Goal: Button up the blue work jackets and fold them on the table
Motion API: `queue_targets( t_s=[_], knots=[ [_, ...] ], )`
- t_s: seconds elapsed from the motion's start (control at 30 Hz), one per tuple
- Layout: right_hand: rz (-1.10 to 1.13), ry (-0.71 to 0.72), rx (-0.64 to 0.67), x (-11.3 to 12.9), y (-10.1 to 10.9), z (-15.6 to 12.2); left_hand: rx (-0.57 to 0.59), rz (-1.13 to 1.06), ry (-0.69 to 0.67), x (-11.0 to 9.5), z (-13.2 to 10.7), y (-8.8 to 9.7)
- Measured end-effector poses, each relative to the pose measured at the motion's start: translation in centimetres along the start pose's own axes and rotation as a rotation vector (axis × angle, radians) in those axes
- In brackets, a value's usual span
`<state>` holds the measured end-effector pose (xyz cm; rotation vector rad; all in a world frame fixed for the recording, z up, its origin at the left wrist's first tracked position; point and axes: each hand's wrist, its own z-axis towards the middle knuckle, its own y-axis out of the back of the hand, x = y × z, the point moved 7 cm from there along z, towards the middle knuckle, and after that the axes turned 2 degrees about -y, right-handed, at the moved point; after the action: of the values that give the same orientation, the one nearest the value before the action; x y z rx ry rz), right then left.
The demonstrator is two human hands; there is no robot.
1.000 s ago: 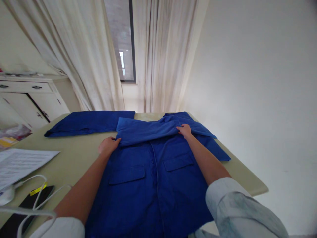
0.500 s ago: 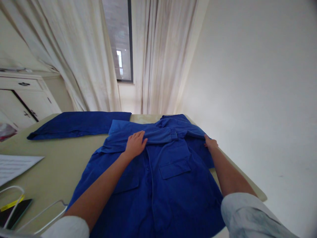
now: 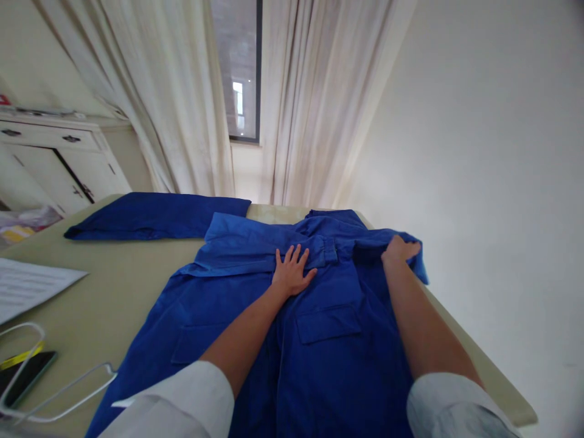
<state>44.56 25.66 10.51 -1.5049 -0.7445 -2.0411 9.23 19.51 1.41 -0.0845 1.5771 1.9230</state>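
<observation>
Two bare hands work on a blue jacket (image 3: 314, 377) that lies across the near part of the table (image 3: 137, 283). Spread wide and holding nothing, the left hand (image 3: 292, 275) rests flat on a sleeve (image 3: 241, 249) laid crosswise over the jacket, just beside its gathered cuff (image 3: 331, 250). Out at the right edge, the right hand (image 3: 399, 247) appears closed on a fold of the same blue cloth; its fingertips are partly hidden, so I cannot tell how tight the pinch is. Beyond it, a loose end of cloth bends down near the table's edge.

Folding seems to be the work, with this step most likely bringing the right side into line while the left palm pins the sleeve. The next move probably calls for steady pressure from that palm and a smooth, low pull by the right hand, so the layers stay flat.

Below the hands, a pocket flap (image 3: 328, 324) lies on the jacket's front. Farther out, another folded blue garment (image 3: 155, 216) lies at the back left, with printed paper (image 3: 36, 286) nearer on the left. Pale curtains (image 3: 173, 91) hang behind.
</observation>
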Motion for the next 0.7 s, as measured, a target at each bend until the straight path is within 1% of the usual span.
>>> queue_targets(
  t_s=[0.03,0.07,0.1,0.13,0.17,0.2,0.23,0.3,0.33,0.37,0.43,0.5,0.57,0.63,0.7],
  knots=[
    [-0.026,0.066,-0.036,1.1,-1.1,-1.2,-0.029,-0.046,0.001,0.1,0.1,0.2],
    [-0.056,0.162,-0.045,2.3,-2.3,-2.8,-0.068,-0.112,0.004,0.2,0.3,0.5],
    [-0.096,0.288,-0.015,3.5,-3.7,-4.8,-0.121,-0.203,0.013,0.5,0.4,0.9],
    [-0.148,0.435,0.066,4.7,-5.3,-7.1,-0.186,-0.327,0.029,0.9,0.5,1.4],
    [-0.208,0.587,0.191,5.6,-7.1,-9.7,-0.26,-0.485,0.061,1.7,0.6,2.0],
    [-0.266,0.705,0.354,5.8,-8.9,-12.3,-0.334,-0.672,0.119,2.9,0.5,2.6],
    [-0.317,0.787,0.527,5.6,-10.5,-14.7,-0.395,-0.875,0.203,4.3,0.3,3.1],
    [-0.417,0.883,0.833,4.0,-12.7,-18.8,-0.471,-1.244,0.422,7.6,-0.6,3.8],
    [-0.464,0.911,0.937,2.9,-13.3,-20.2,-0.485,-1.368,0.524,9.1,-1.3,4.2],
    [-0.508,0.933,1.002,2.0,-13.7,-21.2,-0.485,-1.44,0.599,10.5,-2.1,4.7],
    [-0.58,0.961,1.032,0.4,-14.0,-22.3,-0.474,-1.478,0.659,12.9,-3.6,6.2],
    [-0.612,0.962,0.997,-0.5,-13.8,-22.7,-0.486,-1.451,0.672,15.0,-4.9,7.8],
    [-0.611,0.961,0.968,-0.7,-13.5,-23.1,-0.519,-1.319,0.7,16.9,-5.8,9.3],
    [-0.599,0.975,0.929,-0.3,-13.0,-23.3,-0.539,-1.111,0.731,18.4,-6.1,10.8],
    [-0.599,0.967,0.826,0.4,-12.4,-23.1,-0.553,-0.934,0.724,19.5,-6.0,12.4]
  ],
)
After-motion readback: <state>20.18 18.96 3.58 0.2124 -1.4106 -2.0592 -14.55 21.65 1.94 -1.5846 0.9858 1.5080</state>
